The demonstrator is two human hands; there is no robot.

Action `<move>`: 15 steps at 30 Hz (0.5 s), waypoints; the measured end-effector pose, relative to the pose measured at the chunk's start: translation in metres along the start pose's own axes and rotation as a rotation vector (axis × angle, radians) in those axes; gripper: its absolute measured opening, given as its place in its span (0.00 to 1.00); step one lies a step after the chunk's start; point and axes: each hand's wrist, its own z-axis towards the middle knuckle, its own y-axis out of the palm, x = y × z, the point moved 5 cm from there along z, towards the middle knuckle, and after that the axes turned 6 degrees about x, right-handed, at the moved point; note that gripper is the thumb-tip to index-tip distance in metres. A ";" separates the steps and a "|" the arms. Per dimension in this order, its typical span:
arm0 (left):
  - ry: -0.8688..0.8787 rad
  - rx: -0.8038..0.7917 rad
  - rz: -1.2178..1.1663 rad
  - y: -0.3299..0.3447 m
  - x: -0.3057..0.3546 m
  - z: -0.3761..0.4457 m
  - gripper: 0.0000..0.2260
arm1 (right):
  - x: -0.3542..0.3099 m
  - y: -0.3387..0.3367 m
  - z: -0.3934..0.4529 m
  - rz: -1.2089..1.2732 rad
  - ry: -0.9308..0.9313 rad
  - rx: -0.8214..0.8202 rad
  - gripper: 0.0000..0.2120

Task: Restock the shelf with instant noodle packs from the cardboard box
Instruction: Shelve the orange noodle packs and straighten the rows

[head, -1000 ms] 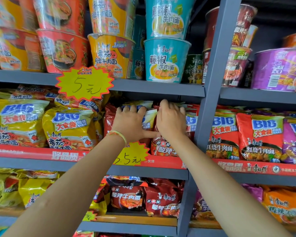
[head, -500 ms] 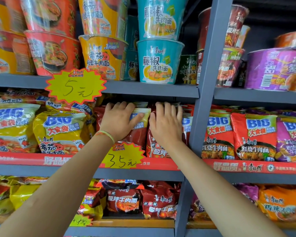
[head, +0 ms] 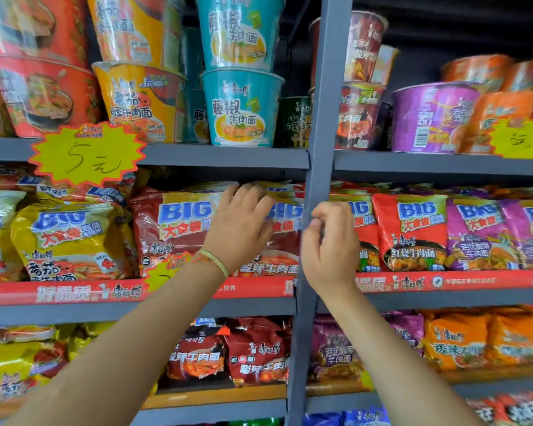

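Note:
Dark red instant noodle packs [head: 173, 222] stand in a row on the middle shelf [head: 136, 312] of a grey rack. My left hand [head: 240, 226], with a green band at the wrist, lies with straight fingers against the top of a red pack [head: 283, 241] beside the grey upright post [head: 314, 186]. My right hand [head: 330, 241] hangs in front of the post with loosely curled fingers and holds nothing. The cardboard box is out of view.
Yellow packs [head: 71, 238] stand to the left, red and purple packs [head: 413, 232] right of the post. Cup noodles [head: 240, 109] fill the shelf above. Yellow starburst price tags [head: 86, 155] hang on the shelf edges. More packs [head: 253, 352] lie on the shelf below.
Both hands have shifted right along the row. My right hand has come off the red pack and now hangs in front of the post. The view has moved closer.

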 end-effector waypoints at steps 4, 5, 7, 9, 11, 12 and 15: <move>-0.097 -0.030 0.056 0.008 0.008 0.023 0.11 | 0.046 -0.004 0.017 0.124 0.444 -0.011 0.07; -0.124 -0.052 0.055 0.010 0.008 0.030 0.10 | 0.058 -0.001 0.019 0.150 0.553 -0.052 0.07; -0.169 -0.139 0.022 0.014 0.007 0.043 0.10 | 0.080 0.010 0.021 0.189 0.745 -0.167 0.09; -0.231 -0.254 -0.053 0.018 0.005 0.051 0.11 | 0.094 0.021 0.020 0.288 0.899 -0.251 0.11; -0.292 -0.307 -0.143 0.021 0.001 0.055 0.10 | 0.100 0.028 0.018 0.383 0.992 -0.278 0.13; -0.315 -0.299 -0.179 0.022 0.001 0.056 0.09 | 0.100 0.029 0.019 0.415 1.011 -0.284 0.13; -0.395 -0.255 -0.272 0.024 0.001 0.056 0.08 | 0.099 0.030 0.024 0.439 1.021 -0.318 0.10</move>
